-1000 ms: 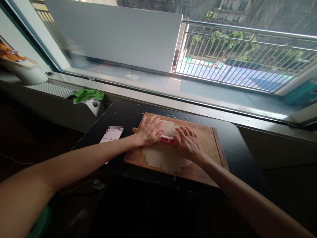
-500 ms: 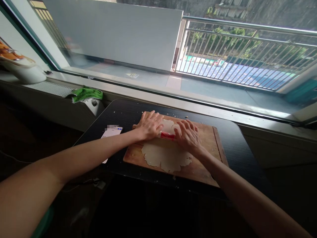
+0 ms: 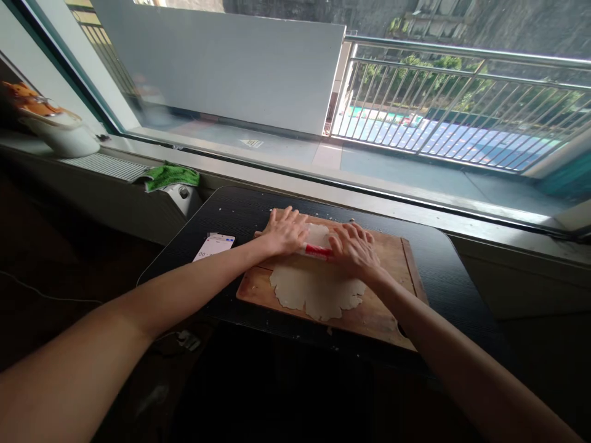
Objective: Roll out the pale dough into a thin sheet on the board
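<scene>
A sheet of pale dough (image 3: 318,289) with ragged, cracked edges is spread on a wooden cutting board (image 3: 383,307). Across its far part lies a rolling pin (image 3: 318,251) with a red band, mostly covered by my hands. My left hand (image 3: 287,232) rests palm down on the pin's left part, fingers stretched forward over it. On the right part, my right hand (image 3: 355,247) lies the same way, fingers extended and slightly bent. Neither hand wraps around the pin. Some dough shows beyond the pin, between the hands.
The board sits on a black table (image 3: 443,277) with scattered crumbs. A phone (image 3: 215,246) showing a timer lies left of the board. A green cloth (image 3: 170,176) drapes over the radiator end (image 3: 182,198), beside a white pot (image 3: 67,135). A large window stands behind the table.
The view has shifted slightly, so everything sits a little further right. More of the phone shows above my left forearm. Both hands stay on the rolling pin in nearly the same place.
</scene>
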A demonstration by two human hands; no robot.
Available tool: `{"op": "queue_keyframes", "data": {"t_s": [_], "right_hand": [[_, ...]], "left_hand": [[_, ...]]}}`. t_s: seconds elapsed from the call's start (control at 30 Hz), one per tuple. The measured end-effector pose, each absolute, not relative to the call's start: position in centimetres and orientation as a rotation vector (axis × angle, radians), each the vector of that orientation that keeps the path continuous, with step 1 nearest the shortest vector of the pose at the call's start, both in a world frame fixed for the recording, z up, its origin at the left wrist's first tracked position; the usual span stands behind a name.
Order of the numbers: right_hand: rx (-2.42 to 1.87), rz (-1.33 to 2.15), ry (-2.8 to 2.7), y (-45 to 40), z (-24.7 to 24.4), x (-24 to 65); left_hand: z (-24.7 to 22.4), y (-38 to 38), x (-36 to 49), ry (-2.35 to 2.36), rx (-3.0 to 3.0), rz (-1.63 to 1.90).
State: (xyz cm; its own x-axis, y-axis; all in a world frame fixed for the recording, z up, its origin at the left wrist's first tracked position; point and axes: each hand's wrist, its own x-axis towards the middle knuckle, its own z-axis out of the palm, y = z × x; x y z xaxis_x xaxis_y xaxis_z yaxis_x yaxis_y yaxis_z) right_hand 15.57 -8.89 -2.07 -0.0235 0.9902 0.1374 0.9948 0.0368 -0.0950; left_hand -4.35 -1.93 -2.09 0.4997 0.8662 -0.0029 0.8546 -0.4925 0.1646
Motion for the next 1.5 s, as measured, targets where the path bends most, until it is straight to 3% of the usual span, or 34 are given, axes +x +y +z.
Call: {"op": "queue_keyframes", "data": {"t_s": [0.13, 0.37, 0.6, 0.83, 1.0, 1.2, 1.5], "right_hand": [[-2.228, -0.003, -1.956, -5.4, -1.0, 15.7], [-1.982, -0.123, -2.136, -10.6, -3.0, 15.0], [-2.250, 0.103, -1.918, -5.5, -1.0, 15.5], [-1.987, -0.095, -2.206, -10.9, -2.8, 14.9], [-2.193, -0.010, -1.958, -7.3, -1.7, 15.1], [-2.027, -0.294, -1.997, -9.7, -2.5, 14.5], [-2.134, -0.314, -2.098, -12.3, 0.2, 16.7]], "left_hand": [[-1.3, 1.2, -2.7, 1.702, 2.419, 0.160], [-2.9, -3.6, -4.7, 1.676, 2.505, 0.281], [-1.4, 0.9, -2.7, 1.764, 2.403, 0.277], [-2.7, -3.9, -4.7, 1.614, 2.552, 0.215], [-1.6, -1.1, -3.4, 1.740, 2.435, 0.335], [-2.5, -3.3, -4.9, 1.634, 2.575, 0.669], [-1.3, -5.6, -5.9, 1.609, 2.692, 0.633]]}}
